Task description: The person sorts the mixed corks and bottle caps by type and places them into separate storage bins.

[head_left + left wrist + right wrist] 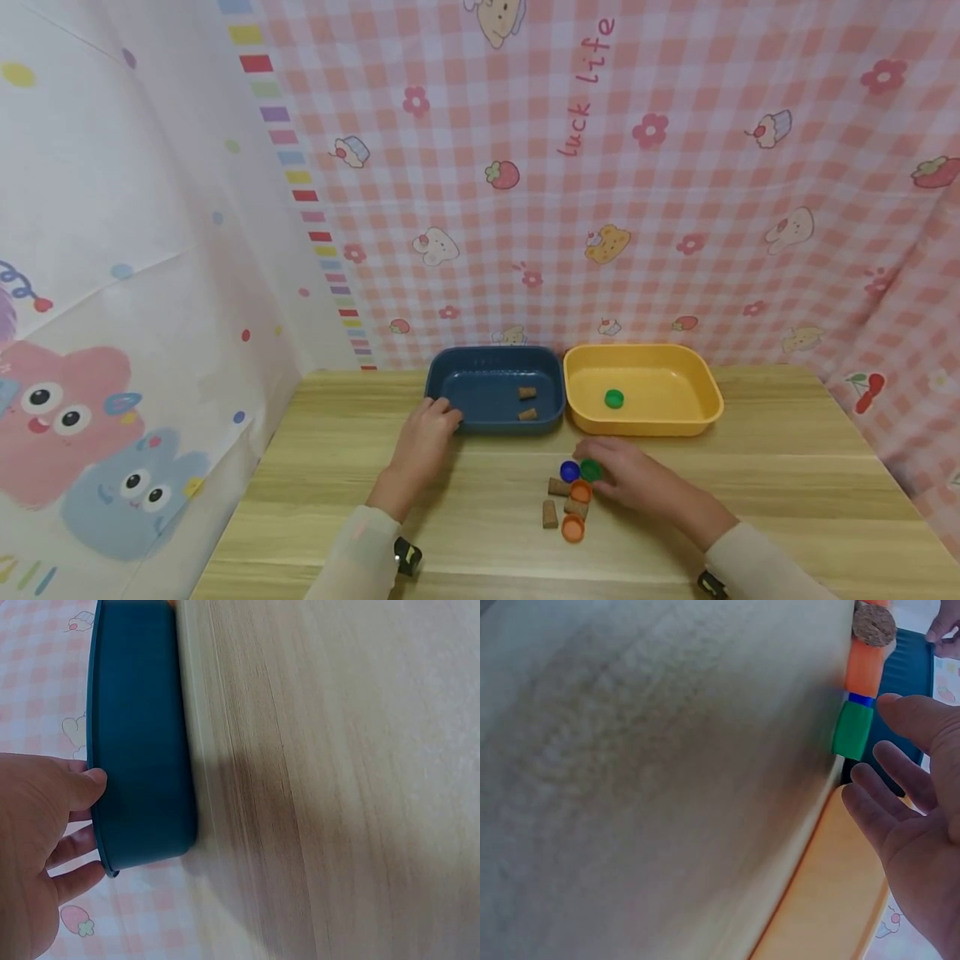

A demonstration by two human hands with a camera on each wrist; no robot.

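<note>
My left hand (422, 442) holds the near left corner of the dark blue tray (495, 429), thumb on the outer wall and fingers at the rim (91, 742). Two corks (527, 392) lie inside that tray. Over the table, my right hand (637, 475) is beside a green bottle cap (590, 471), its fingers spread around nothing in the right wrist view. A blue cap (570, 472) sits left of the green one. Closer to me are two orange caps (573, 528) and several corks (550, 514), loosely clustered.
To the right of the blue tray, side by side with it, stands a yellow tray (643, 429) holding one green cap (614, 398). Both are at the back of the wooden table (480, 550), before a pink checked cloth (555, 208). A white printed cloth (150, 250) hangs at left.
</note>
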